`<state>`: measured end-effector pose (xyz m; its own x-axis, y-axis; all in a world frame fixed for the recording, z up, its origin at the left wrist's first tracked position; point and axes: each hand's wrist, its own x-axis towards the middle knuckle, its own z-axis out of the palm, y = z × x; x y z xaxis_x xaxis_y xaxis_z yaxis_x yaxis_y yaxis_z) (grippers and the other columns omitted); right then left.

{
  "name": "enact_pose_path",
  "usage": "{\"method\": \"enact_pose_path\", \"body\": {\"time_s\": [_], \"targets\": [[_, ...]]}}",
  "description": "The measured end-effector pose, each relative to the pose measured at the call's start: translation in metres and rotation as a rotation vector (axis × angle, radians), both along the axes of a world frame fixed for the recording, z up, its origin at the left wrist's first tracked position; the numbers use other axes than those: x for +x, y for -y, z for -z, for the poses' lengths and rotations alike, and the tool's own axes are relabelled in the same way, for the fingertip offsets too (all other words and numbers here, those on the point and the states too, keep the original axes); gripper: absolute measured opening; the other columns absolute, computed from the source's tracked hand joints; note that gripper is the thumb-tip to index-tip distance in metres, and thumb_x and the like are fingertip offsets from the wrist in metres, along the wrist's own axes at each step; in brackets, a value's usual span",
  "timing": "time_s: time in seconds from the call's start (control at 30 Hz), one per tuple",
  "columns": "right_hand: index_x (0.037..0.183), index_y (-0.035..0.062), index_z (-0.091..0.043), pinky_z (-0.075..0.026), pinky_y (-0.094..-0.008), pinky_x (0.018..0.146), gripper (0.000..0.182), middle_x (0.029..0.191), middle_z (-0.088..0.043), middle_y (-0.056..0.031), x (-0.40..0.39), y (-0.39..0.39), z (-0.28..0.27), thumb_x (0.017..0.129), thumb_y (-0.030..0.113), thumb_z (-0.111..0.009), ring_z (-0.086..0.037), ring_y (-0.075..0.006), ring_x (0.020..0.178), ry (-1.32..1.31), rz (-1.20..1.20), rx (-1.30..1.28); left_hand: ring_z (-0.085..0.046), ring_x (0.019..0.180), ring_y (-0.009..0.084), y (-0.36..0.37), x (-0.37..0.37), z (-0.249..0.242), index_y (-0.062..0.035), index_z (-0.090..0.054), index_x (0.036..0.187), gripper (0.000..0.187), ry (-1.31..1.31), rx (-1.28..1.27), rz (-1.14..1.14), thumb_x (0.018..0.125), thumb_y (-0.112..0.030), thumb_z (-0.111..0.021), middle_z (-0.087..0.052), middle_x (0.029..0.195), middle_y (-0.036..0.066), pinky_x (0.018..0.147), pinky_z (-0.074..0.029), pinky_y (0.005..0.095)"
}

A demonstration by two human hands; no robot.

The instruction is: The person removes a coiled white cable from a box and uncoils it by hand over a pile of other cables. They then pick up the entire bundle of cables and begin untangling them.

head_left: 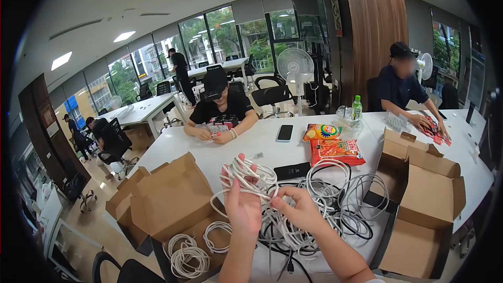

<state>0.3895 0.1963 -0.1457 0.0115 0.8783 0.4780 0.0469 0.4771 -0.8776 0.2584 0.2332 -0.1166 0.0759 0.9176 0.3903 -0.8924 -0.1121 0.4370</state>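
My left hand (244, 202) holds a loosely looped white cable (246, 170) above the table, the loops lying around its raised fingers and thumb. Just to the right, my right hand (296, 205) pinches a strand of this white cable between thumb and fingers. Beneath and beyond my right hand spreads a tangled pile of white, grey and black cables (335, 210). At lower left, an open cardboard box (170, 199) contains a larger white cable coil (187, 258) and a smaller coil (216, 237). My left forearm covers part of that box's right side.
On the right stand open cardboard boxes (427, 230). Behind the pile lie a black flat box (292, 171), snack bags (335, 152), a phone (284, 133) and a green bottle (357, 107). Two people sit across the table (251, 139), their hands on small items.
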Motion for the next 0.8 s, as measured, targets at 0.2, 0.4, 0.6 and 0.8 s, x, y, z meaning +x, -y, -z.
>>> {"method": "enact_pose_path", "body": {"time_s": [0.2,0.4,0.6,0.8], "targets": [[0.083,-0.0029,-0.067,-0.052,-0.0281,0.072,0.012,0.090,-0.069,-0.0115,-0.015,-0.006,0.012,0.085,0.009,-0.065,-0.065,-0.0164,0.082,-0.085,0.166,0.054,-0.041,0.132,0.0220,-0.008,-0.008,0.007,-0.0139,-0.036,0.142,0.042,0.147,0.050,0.023,0.101,-0.023,-0.042,-0.037,0.149,0.009,0.113,-0.029,0.0440],[0.093,-0.0047,-0.064,-0.053,-0.0278,0.065,0.013,0.090,-0.068,-0.0172,-0.020,-0.006,0.010,0.087,0.007,-0.059,-0.068,-0.0207,0.081,0.021,0.377,0.218,-0.043,0.132,0.0226,0.000,-0.021,-0.006,-0.0014,-0.025,0.146,0.049,0.328,0.050,0.218,0.101,-0.018,-0.036,-0.032,0.152,0.008,0.108,-0.035,0.0429],[0.104,-0.0041,-0.051,-0.051,-0.0280,0.063,0.015,0.084,-0.065,-0.0138,-0.010,-0.004,0.010,0.093,0.007,-0.052,-0.070,-0.0202,0.080,0.169,0.176,-0.118,-0.050,0.125,0.0222,-0.001,-0.036,-0.011,-0.0012,-0.019,0.148,0.056,0.722,-0.009,0.588,0.098,-0.010,-0.042,-0.037,0.148,0.012,0.103,-0.040,0.0411],[0.106,-0.0037,-0.053,-0.051,-0.0245,0.074,0.013,0.090,-0.065,-0.0077,-0.013,-0.005,0.010,0.096,0.005,-0.049,-0.065,-0.0119,0.085,-0.179,0.068,-0.033,-0.051,0.122,0.0226,-0.005,-0.037,-0.010,-0.0020,-0.021,0.148,0.069,0.557,0.092,0.575,0.096,-0.037,-0.050,-0.036,0.148,0.013,0.104,-0.038,0.0423]]}}
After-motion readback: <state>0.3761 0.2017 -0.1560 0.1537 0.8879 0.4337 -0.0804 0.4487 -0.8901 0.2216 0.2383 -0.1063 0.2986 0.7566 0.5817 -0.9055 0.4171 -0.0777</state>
